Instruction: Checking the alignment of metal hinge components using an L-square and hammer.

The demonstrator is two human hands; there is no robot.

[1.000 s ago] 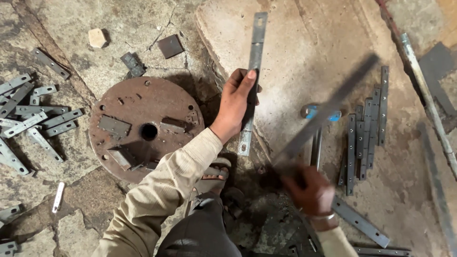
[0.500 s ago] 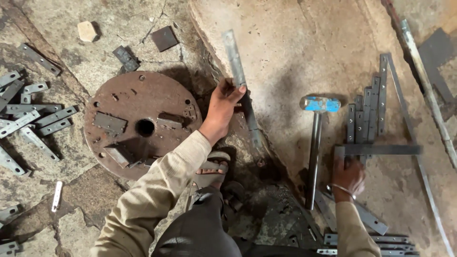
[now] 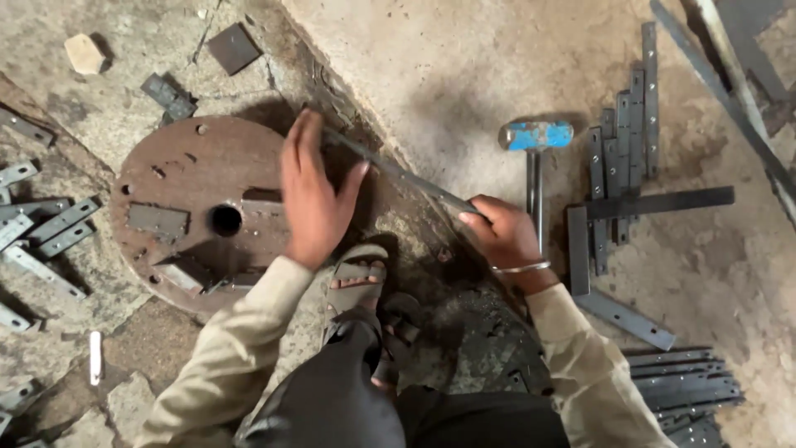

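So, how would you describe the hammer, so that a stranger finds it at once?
Start at the round rusty plate on the left, then look right past both hands. The hammer lies on the pale floor beside a row of dark flat bars. It alone has a blue head.

Your left hand (image 3: 313, 195) hides part of the flat metal bar (image 3: 398, 172); the stacked strips (image 3: 680, 390) run past the bottom edge.
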